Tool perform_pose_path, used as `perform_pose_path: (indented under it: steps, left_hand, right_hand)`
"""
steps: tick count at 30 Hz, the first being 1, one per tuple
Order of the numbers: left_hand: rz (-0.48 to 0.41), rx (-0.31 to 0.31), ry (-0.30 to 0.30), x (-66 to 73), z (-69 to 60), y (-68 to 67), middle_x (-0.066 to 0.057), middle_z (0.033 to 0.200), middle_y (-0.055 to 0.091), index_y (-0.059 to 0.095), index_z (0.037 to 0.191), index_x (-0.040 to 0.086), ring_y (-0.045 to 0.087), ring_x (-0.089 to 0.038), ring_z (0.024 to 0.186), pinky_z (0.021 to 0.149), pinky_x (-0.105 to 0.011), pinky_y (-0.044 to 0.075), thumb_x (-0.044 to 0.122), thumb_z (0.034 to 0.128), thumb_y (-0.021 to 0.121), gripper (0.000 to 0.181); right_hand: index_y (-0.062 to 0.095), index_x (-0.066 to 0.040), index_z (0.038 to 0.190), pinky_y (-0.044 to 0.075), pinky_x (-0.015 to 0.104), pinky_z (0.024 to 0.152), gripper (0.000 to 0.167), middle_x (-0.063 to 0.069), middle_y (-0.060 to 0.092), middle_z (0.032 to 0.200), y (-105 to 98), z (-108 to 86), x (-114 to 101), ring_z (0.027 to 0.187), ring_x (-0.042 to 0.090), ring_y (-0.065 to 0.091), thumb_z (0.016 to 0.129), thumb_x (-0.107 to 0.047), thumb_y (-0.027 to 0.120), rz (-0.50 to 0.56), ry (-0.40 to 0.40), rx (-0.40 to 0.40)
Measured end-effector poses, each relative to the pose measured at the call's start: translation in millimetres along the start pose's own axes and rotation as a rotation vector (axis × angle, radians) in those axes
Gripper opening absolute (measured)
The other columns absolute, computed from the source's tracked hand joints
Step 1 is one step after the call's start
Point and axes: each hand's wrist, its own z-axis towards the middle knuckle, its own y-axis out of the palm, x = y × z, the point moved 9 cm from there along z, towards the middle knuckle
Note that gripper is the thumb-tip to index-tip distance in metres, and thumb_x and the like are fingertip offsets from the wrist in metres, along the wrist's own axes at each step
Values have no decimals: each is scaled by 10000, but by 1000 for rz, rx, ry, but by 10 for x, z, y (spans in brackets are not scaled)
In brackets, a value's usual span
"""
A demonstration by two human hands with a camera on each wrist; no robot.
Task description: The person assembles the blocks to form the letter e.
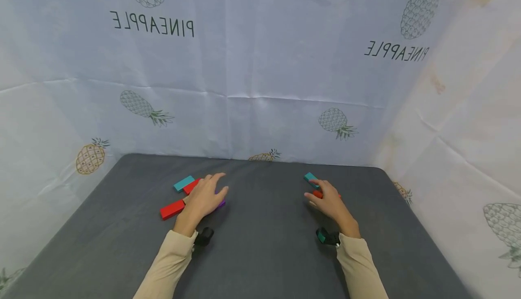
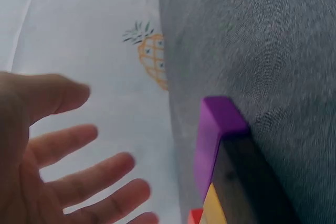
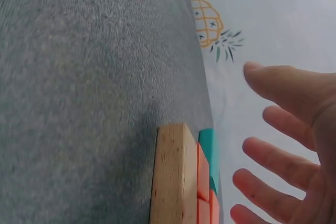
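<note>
In the head view my left hand (image 1: 205,197) hovers over a loose group of blocks with its fingers spread, holding nothing. Around it lie a teal block (image 1: 184,183), a red block (image 1: 172,209), another red block (image 1: 191,186) and a purple block (image 1: 221,204), partly covered by the hand. The left wrist view shows the purple block (image 2: 218,129) beside a dark-looking surface and a yellow piece (image 2: 212,209). Over a second group, my right hand (image 1: 331,204) is relaxed and holds nothing. Near it are a teal block (image 1: 310,177), an orange-red block (image 1: 317,194) and a plain wooden block (image 3: 170,174).
Both groups lie on a dark grey cloth-covered table (image 1: 260,226), with bare cloth between them. A white curtain (image 1: 260,64) printed with pineapples hangs behind the table's far edge and along the sides. Dark devices are strapped to the wrists.
</note>
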Motion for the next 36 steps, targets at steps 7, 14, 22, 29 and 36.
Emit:
perform_pose_path:
  steps: [7, 14, 22, 29, 36]
  left_hand:
    - [28, -103, -10, -72, -86, 26, -197, 1374, 558, 511, 1428, 104, 542, -365, 1221, 973, -599, 470, 278, 964, 603, 504]
    - [56, -219, 2, -125, -139, 76, -146, 1117, 659, 594, 1294, 40, 614, -240, 953, 848, -465, 540, 186, 905, 711, 432]
    - [73, -318, -29, -208, -174, 132, -137, 1072, 637, 639, 1144, 38, 596, -249, 970, 866, -464, 522, 53, 841, 751, 324]
    - [140, -326, -61, -255, -153, 119, -111, 1059, 634, 649, 1117, 18, 558, -230, 909, 821, -441, 518, -1, 799, 773, 342]
    - [150, -340, -106, -289, -164, 77, -103, 995, 626, 630, 1113, 8, 549, -224, 829, 760, -428, 522, -18, 802, 768, 341]
  right_hand:
    - [540, 6, 1380, 509, 538, 904, 532, 265, 533, 1344, -53, -129, 104, 1152, 405, 561, 942, -262, 681, -16, 24, 18]
    - [649, 0, 1259, 480, 551, 838, 428, 259, 578, 1239, -44, -223, 152, 1074, 405, 546, 933, -274, 692, -67, 28, 22]
    - [687, 13, 1194, 476, 577, 889, 378, 252, 585, 1176, 21, -248, 198, 1073, 419, 562, 858, -140, 766, -109, 28, -3]
    - [681, 33, 1187, 497, 484, 821, 398, 185, 608, 1063, 10, -216, 200, 929, 294, 566, 815, -60, 791, -120, 21, -28]
    - [676, 38, 1196, 493, 453, 780, 421, 182, 616, 1043, 13, -184, 206, 884, 272, 558, 806, -60, 801, -134, 21, -20]
